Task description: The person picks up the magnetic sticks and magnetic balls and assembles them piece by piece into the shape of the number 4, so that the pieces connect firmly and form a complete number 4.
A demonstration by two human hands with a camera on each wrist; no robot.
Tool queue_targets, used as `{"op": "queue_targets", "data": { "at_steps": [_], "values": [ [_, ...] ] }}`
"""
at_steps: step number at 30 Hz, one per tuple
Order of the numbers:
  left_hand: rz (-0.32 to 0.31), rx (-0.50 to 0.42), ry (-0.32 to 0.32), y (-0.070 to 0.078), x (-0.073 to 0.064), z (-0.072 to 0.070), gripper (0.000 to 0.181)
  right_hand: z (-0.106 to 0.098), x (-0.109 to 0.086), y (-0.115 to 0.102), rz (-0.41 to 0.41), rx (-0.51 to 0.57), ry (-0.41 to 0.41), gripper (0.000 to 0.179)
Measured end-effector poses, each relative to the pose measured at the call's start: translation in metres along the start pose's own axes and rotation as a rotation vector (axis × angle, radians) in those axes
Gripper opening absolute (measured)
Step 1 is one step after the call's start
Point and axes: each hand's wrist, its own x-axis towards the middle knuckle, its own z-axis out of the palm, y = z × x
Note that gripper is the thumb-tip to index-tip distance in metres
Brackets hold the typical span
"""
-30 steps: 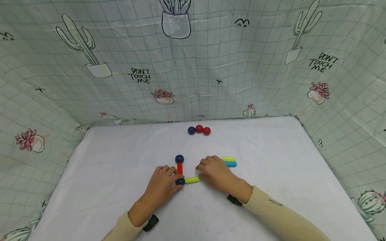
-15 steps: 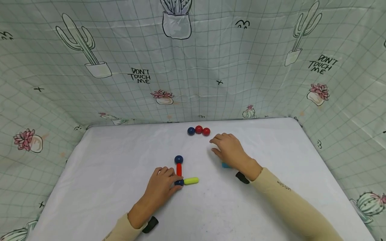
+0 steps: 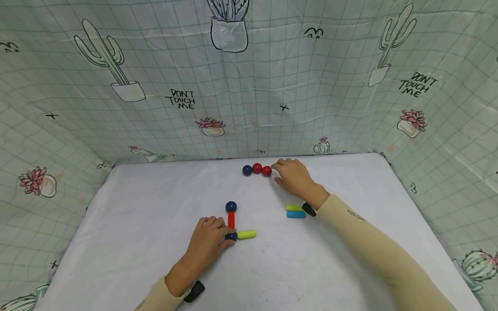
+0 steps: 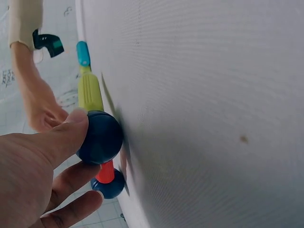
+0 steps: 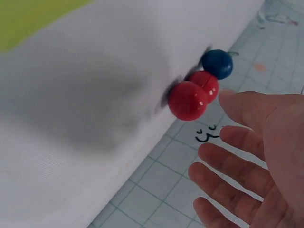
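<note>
My left hand (image 3: pixel 208 239) pinches a dark blue ball (image 4: pixel 100 137) between thumb and fingers. From this ball a red rod (image 3: pixel 231 220) runs back to a second dark blue ball (image 3: pixel 231 206), and a yellow-green rod (image 3: pixel 247 234) points right. At the back of the table, my right hand (image 3: pixel 294 177) is just right of a row of balls: a near red ball (image 5: pixel 188 101), another red ball (image 5: pixel 205 85) and a blue ball (image 5: pixel 217 64). In the right wrist view its fingers are spread and hold nothing, apart from the balls.
A loose yellow-green rod (image 3: pixel 294 207) and a blue rod (image 3: pixel 296 214) lie side by side under the right wrist, whose black strap piece (image 3: pixel 309 209) hangs close to them. The white table (image 3: pixel 155 194) ends at a patterned cloth backdrop (image 3: pixel 249 86).
My right hand has moved from beside the attached yellow-green rod back across the table to the red balls. The left hand keeps its grip on the blue ball, and the joined pieces stay put.
</note>
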Motion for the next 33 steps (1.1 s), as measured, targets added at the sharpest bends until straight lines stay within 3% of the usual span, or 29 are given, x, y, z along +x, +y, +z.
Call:
{"op": "queue_targets", "data": {
  "at_steps": [10,22,33],
  "values": [
    [-0.012,-0.009,0.03,0.0,-0.001,0.001,0.031,0.009,0.019,0.004,-0.026,-0.05,-0.043,0.045],
    [-0.05,-0.041,0.012,-0.001,-0.001,0.001,0.031,0.02,0.033,0.002,-0.04,-0.088,-0.069,0.033],
    [-0.068,-0.062,0.0,-0.003,-0.001,0.002,0.031,0.022,0.038,0.002,-0.004,-0.04,-0.108,0.03]
  ]
}}
